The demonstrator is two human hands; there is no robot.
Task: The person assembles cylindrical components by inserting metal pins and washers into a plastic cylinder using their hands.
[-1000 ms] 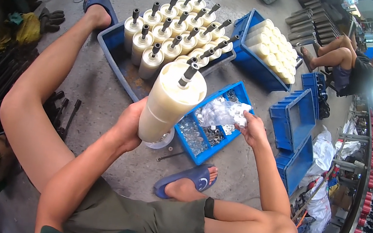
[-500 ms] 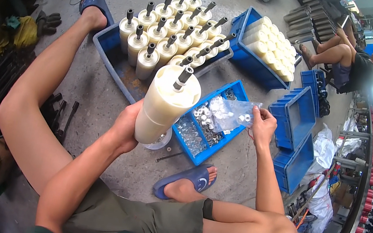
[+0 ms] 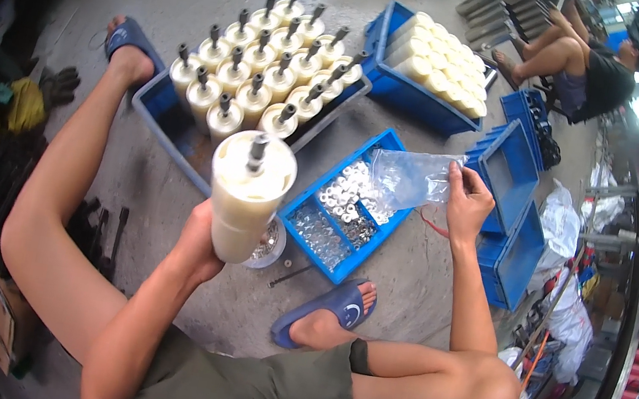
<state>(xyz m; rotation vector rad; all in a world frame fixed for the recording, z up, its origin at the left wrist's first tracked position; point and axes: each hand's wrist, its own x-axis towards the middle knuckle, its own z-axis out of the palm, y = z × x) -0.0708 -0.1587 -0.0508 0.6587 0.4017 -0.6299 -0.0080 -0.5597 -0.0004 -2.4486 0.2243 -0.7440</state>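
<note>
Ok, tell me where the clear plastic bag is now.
In the head view, right of centre: the clear bag is in the right hand, overlapping the far right side of the blue parts tray.

The cylinder I hold is cream-white, its stem dark grey. My bag is clear. The tray is bright blue, the rings inside white. My shorts are olive, my 2 sandals navy, 1 showing a white curved mark.

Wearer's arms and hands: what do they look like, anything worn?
Left hand and right hand: ungloved. Both forearms bare, no watch visible. Thin red strand by the right wrist; can't tell if it's worn.
</note>
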